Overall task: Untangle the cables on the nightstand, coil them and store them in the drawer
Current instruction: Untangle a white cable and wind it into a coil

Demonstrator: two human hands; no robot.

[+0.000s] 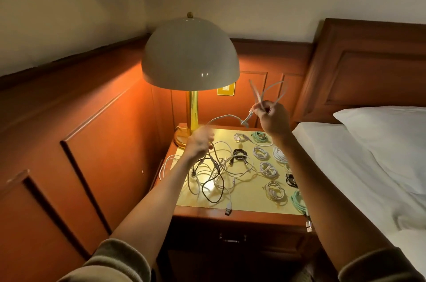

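Head view: the right hand (pixel 273 118), grip curled round loops of a white cable (pixel 254 95), is raised above the far side of the desk (pixel 249 201); the left hand (pixel 199 143) is blurred, so I cannot tell its grip. Light, limp and springy, the cable probably wants pinching where its loops cross.

white cable (pixel 226 116): looped, lifted above nightstand (pixel 251 200) | tangle (pixel 213 174): left half | coiled cables (pixel 268 168): right half
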